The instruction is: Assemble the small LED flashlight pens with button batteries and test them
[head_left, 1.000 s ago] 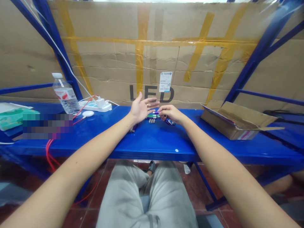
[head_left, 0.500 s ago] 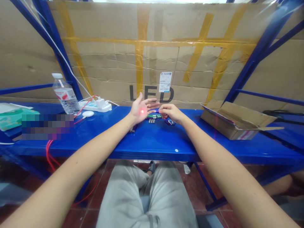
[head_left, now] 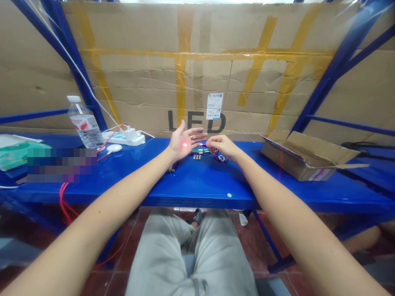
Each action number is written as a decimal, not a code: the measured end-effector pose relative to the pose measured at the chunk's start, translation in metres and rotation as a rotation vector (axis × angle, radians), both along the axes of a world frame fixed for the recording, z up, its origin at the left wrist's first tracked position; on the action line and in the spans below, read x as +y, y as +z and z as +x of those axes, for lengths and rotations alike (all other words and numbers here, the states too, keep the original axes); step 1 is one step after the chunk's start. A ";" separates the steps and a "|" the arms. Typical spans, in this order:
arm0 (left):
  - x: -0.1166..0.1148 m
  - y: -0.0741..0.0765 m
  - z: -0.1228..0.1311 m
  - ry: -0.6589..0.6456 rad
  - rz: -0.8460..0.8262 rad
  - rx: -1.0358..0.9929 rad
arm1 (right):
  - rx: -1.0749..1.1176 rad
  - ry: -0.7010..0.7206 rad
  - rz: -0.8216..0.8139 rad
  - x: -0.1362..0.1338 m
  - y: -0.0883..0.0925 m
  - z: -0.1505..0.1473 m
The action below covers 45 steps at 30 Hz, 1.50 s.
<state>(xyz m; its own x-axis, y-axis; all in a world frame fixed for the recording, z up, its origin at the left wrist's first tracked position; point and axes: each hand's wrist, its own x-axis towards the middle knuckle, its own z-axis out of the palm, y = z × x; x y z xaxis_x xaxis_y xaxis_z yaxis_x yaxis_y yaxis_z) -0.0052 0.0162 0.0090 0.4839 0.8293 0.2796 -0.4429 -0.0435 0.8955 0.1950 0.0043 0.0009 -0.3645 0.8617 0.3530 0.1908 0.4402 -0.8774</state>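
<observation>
My left hand (head_left: 184,142) is held open, palm up, over the blue table (head_left: 197,181), fingers spread. A red light spot (head_left: 185,144) glows on its palm. My right hand (head_left: 222,147) is closed in a pinch around a small purple laser pointer (head_left: 203,145) whose tip points at the left palm. Under and between the hands lie a green pointer (head_left: 197,151), several small button batteries (head_left: 197,156) and a blue keyring clip (head_left: 220,158). Another dark pointer (head_left: 173,167) lies by my left wrist.
An open cardboard box (head_left: 305,158) sits on the table at the right. At the left are a water bottle (head_left: 84,123), a white power strip with a charger (head_left: 125,136), a red cable (head_left: 64,197) and green packets (head_left: 15,150). A taped cardboard wall stands behind.
A second ago the left palm was unlit; a red spot appeared on it half a second ago and still glows. Both hands have stayed nearly still.
</observation>
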 end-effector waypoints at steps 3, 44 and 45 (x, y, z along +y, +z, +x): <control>-0.001 0.000 0.000 0.003 -0.004 0.007 | -0.010 -0.007 0.012 0.000 0.001 0.000; 0.075 -0.018 -0.010 0.519 0.556 0.860 | -0.124 -0.237 -0.077 0.072 -0.007 0.006; 0.076 -0.018 -0.008 0.513 0.537 0.836 | -0.129 -0.256 -0.064 0.073 -0.008 0.004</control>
